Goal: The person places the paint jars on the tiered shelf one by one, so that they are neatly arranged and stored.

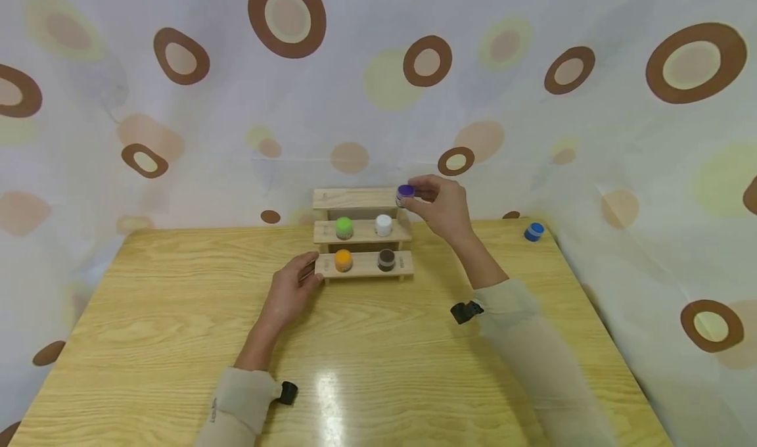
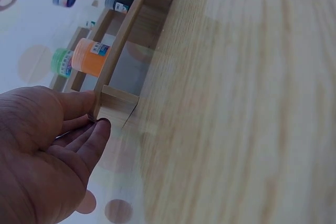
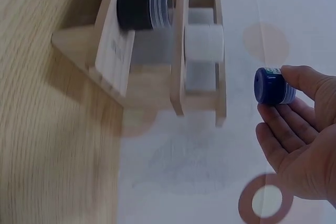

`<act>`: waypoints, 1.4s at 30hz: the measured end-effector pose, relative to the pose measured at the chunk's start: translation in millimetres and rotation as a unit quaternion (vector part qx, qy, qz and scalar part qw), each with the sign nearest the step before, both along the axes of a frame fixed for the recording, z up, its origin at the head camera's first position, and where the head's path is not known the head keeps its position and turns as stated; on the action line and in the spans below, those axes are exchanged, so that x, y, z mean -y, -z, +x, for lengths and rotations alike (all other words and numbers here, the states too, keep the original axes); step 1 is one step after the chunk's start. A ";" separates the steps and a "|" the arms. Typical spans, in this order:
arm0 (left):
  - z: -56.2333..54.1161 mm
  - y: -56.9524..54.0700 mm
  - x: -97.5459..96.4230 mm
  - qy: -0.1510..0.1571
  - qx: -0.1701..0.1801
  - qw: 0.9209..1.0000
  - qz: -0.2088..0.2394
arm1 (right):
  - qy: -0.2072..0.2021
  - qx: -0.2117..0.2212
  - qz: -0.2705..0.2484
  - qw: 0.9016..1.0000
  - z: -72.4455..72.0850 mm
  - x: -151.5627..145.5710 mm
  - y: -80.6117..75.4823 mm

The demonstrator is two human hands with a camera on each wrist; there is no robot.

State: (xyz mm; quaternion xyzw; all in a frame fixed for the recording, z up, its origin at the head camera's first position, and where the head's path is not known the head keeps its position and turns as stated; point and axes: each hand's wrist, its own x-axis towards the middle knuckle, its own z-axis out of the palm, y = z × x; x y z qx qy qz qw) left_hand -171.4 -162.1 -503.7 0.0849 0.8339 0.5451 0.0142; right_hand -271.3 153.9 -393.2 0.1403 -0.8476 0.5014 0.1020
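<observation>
A small wooden three-step rack [image 1: 363, 263] stands toward the back of the table. My left hand [image 1: 292, 282] pinches the left end of its lowest step; in the left wrist view the thumb and fingertips [image 2: 100, 127] meet at that corner. Between thumb and fingers, my right hand [image 1: 443, 207] holds a purple-blue paint jar [image 1: 405, 194] by the right end of the top step. Green [image 1: 344, 227] and white [image 1: 383, 225] jars sit on the middle step. The lowest step carries an orange jar [image 1: 343, 260] and a black jar [image 1: 386, 259].
A blue jar [image 1: 533, 232] stands apart at the table's back right corner. Behind the wooden table [image 1: 177, 322] hangs a pale sheet [image 1: 355, 118] with brown ring prints, close behind the rack. It also runs along the table's sides.
</observation>
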 end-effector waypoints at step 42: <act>-2.4 3.7 -0.3 -0.012 -0.008 1.000 -0.006 | -0.035 0.055 0.003 0.998 -35.7 112.7 17.5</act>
